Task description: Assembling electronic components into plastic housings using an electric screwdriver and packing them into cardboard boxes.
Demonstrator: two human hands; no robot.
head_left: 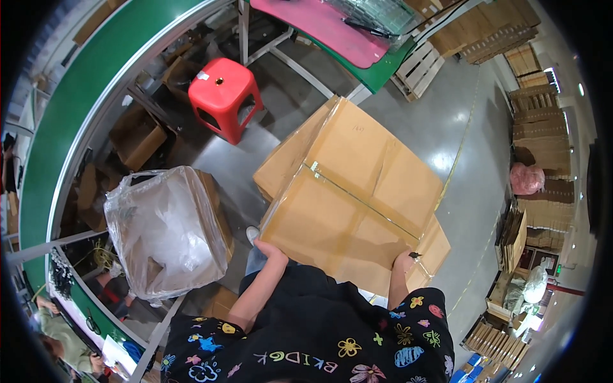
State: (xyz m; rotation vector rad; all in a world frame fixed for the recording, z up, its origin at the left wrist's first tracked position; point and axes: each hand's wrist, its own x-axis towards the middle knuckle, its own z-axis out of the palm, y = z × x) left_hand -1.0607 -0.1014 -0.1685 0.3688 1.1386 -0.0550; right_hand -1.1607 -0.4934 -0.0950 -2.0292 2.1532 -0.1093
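In front of my body is a large taped cardboard box (357,185), tilted, with a narrow dark seam or strap across its top. My left hand (272,251) grips its near left corner, fingers mostly hidden under the edge. My right hand (403,260) is closed at the near right edge, next to a small black object (415,255) whose kind I cannot make out. More cardboard (437,246) sticks out below on the right; whether it is a second box or a part of this one, I cannot tell.
To the left stands an open carton lined with clear plastic (169,230). A red stool (223,96) is beyond it, near a curved green bench (70,108). A pink-topped table (325,25) stands ahead. Flattened cardboard stacks (543,147) line the right side. Another person (67,345) is at lower left.
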